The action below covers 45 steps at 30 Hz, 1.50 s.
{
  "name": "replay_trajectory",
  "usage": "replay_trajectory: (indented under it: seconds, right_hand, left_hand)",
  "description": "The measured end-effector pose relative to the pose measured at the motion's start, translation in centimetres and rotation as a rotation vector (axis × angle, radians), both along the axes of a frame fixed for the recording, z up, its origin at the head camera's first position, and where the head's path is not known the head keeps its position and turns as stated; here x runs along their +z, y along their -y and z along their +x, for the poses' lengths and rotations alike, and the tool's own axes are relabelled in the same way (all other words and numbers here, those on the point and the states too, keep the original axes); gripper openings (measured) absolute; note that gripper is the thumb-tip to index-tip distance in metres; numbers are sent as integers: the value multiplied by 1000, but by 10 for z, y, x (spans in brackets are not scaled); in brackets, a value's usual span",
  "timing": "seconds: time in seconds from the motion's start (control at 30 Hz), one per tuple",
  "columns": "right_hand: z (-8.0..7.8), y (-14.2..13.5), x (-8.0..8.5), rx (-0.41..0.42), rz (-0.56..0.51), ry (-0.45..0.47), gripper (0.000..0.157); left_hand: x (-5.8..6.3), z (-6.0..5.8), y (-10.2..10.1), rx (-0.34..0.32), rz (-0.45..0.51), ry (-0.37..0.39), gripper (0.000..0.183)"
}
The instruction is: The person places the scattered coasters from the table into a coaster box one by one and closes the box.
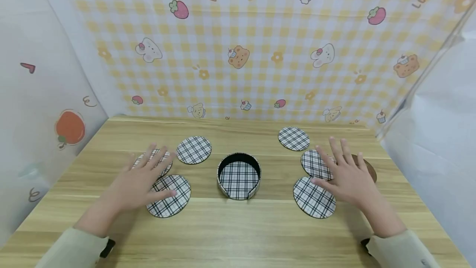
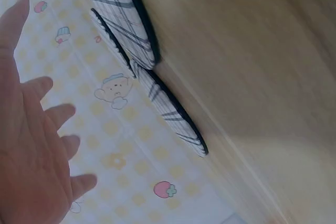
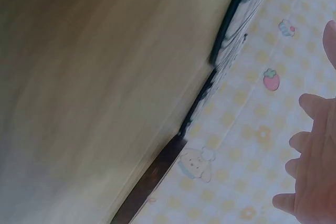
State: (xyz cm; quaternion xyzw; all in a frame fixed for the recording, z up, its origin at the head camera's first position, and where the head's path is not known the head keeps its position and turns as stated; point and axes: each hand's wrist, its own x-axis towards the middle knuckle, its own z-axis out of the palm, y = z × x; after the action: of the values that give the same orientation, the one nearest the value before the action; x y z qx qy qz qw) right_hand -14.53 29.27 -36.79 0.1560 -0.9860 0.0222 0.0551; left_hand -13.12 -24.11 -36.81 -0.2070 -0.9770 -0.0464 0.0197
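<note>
My left hand point(image 1: 135, 183) is held palm down with fingers spread, over the left side of the table. Beneath it lie a plaid round coaster point(image 1: 166, 168) partly covered by the fingers and another coaster point(image 1: 167, 206) by the thumb. A third coaster point(image 1: 194, 150) lies farther back. On the other side, my right hand point(image 1: 349, 177) also spreads its fingers, near one plaid coaster point(image 1: 312, 162) and a front coaster point(image 1: 314, 202). Behind these is a back coaster point(image 1: 293, 138). Both wrist views show the palms empty, raised above the coasters. Between the hands stands a round plaid holder point(image 1: 221, 183).
A brown round disc point(image 1: 369, 171) lies partly hidden behind the right hand. The wooden table point(image 1: 238, 235) meets a yellow checked backdrop point(image 1: 238, 86) at its far edge. White sheets point(image 1: 44, 94) hang at both sides.
</note>
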Motion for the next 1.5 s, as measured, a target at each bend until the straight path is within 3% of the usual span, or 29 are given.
replay_trajectory:
  seconds: [0.3,0.5,1.03,1.5]
  right_hand:
    - [-4,18,-2,26,7,-2,88]
    - [-5,34,-1,54,6,-2,89]
    - [-9,87,-3,176,-24,-39,90]
    - [-7,129,1,293,-25,18,95]
  left_hand:
    - [-2,2,-8,-55,1,16,93]
    - [-4,2,-12,-104,57,54,90]
    - [-14,4,-11,-186,104,40,84]
    - [-13,8,-12,-155,138,115,96]
